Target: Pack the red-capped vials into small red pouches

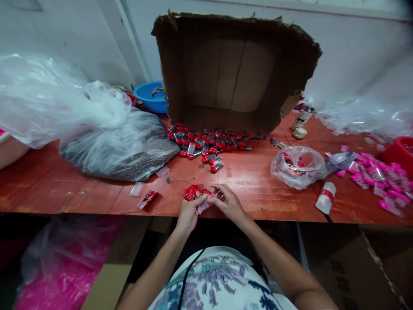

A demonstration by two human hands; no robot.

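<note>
Red printed cards with a pale lower part are held between the thumb and fingers of my left hand, just over the table's front edge. Beside them, my right hand has its fingers bent and apart, its thumb close to the cards' right edge; whether it touches them I cannot tell. A small stack of similar red cards lies to the left on the table. Beyond my hands is a pile of small red-capped clear containers with dark contents.
A torn cardboard box stands open behind the pile. To the left sit a large plastic bag and a blue basin. Rightward are a clear bag with red packets, a white roll and pink pieces.
</note>
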